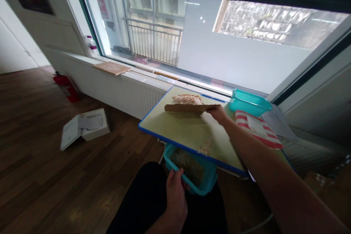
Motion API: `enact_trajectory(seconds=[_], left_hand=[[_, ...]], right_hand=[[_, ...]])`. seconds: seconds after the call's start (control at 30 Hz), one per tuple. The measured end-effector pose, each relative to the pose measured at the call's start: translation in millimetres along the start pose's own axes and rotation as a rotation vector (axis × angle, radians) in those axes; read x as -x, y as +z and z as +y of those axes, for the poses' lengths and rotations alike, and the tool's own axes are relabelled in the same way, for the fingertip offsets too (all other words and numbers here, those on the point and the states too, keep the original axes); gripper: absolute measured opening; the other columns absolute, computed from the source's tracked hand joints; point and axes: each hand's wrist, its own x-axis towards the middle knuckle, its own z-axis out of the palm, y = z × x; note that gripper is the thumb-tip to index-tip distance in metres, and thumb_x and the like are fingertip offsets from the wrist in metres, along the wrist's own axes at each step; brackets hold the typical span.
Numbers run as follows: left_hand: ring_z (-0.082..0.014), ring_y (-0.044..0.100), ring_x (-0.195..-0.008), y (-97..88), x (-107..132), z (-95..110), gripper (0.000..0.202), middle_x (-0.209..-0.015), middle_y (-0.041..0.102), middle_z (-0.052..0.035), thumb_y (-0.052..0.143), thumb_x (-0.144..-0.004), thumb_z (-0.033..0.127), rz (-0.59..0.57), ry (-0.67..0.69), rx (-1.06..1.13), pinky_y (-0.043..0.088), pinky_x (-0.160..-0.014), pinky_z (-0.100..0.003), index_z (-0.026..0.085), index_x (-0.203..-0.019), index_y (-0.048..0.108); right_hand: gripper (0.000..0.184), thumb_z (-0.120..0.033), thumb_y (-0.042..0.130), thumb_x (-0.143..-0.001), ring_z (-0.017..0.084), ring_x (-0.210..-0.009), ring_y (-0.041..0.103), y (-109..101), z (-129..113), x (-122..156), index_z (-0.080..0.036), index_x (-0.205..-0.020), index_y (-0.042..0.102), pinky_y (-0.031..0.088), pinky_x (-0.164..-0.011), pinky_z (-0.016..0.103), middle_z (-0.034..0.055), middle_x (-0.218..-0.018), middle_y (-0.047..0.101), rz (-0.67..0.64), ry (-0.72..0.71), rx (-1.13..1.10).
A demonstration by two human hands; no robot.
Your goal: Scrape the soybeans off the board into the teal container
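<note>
Well to the left of both grips, a red fire extinguisher stands by the wall, and nearer lies an open white box on the wooden floor. Next comes the left grip, closed on the near rim of a turquoise tub; just beyond those fingers, inside the tub, lies a dull, grainy material. Farther out from the left grip is the pale surface with a blue edge, part of it over the tub's far side. On it, directly left of the right grip, a strip of brown board stands on its long edge, with a pale and orange-brown heap of grains behind it. Nearer than the right grip, a thin scatter of bits lies close to the blue edge. The right grip is clamped on the board's right end; to its right sit another turquoise tub, the empty-looking basin, and a red-and-white striped cloth.
</note>
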Motion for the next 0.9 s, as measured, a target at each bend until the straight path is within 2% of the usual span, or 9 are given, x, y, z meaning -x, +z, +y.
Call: enact_trajectory(seconds=[0.13,0.33,0.5,0.63,0.77,0.9], left_hand=[[-0.0060,0.036,-0.040,0.2,-2,-1,0.021,-0.048,0.035,0.0076,0.061,-0.070,0.030,-0.005,0.001,0.001,0.031,-0.040,-0.019,0.018,-0.065,0.045],[-0.0063,0.036,-0.040,-1.2,-4,-5,0.022,-0.048,0.036,0.0075,0.064,-0.068,0.032,-0.020,0.002,0.001,0.031,-0.039,-0.019,0.018,-0.066,0.048],[-0.0063,0.037,-0.041,-0.7,-1,-8,0.021,-0.048,0.037,0.0076,0.064,-0.068,0.032,-0.004,0.017,-0.004,0.032,-0.039,-0.019,0.018,-0.067,0.049],[-0.0062,0.036,-0.040,3.9,5,-6,0.021,-0.047,0.036,0.0080,0.065,-0.067,0.029,-0.003,0.037,0.010,0.032,-0.038,-0.019,0.018,-0.065,0.047],[-0.0058,0.036,-0.041,8.3,11,-5,0.021,-0.049,0.038,0.0080,0.065,-0.066,0.027,-0.010,0.027,0.023,0.032,-0.038,-0.019,0.018,-0.066,0.047],[-0.0058,0.036,-0.040,11.0,17,-9,0.020,-0.048,0.037,0.0083,0.064,-0.067,0.027,-0.021,0.004,0.021,0.032,-0.038,-0.019,0.019,-0.067,0.046]], right_hand=[[0.019,-0.020,0.066,-0.054,0.020,-0.076,0.063,0,7,-1,-0.016,-0.072,0.067,0.051,-0.069,0.033,0.0051,-0.078,0.070,-0.002,0.009,0.008],[0.014,-0.017,0.067,-0.052,0.023,-0.076,0.063,-8,16,2,-0.016,-0.067,0.067,0.051,-0.072,0.036,0.0046,-0.073,0.069,-0.002,-0.001,0.055],[0.018,-0.019,0.066,-0.055,0.021,-0.072,0.064,-22,12,20,-0.021,-0.072,0.071,0.052,-0.072,0.036,0.0024,-0.073,0.070,-0.060,-0.069,0.042],[0.016,-0.021,0.064,-0.058,0.020,-0.066,0.064,-30,11,35,-0.021,-0.072,0.071,0.053,-0.067,0.034,0.0026,-0.070,0.070,-0.107,-0.134,0.012],[0.016,-0.022,0.064,-0.057,0.019,-0.065,0.064,-36,12,46,-0.019,-0.071,0.072,0.053,-0.065,0.032,0.0031,-0.068,0.070,-0.103,-0.138,0.014],[0.019,-0.023,0.063,-0.058,0.017,-0.062,0.064,-44,10,58,-0.018,-0.073,0.072,0.052,-0.062,0.030,0.0031,-0.068,0.071,-0.158,-0.134,0.001]])
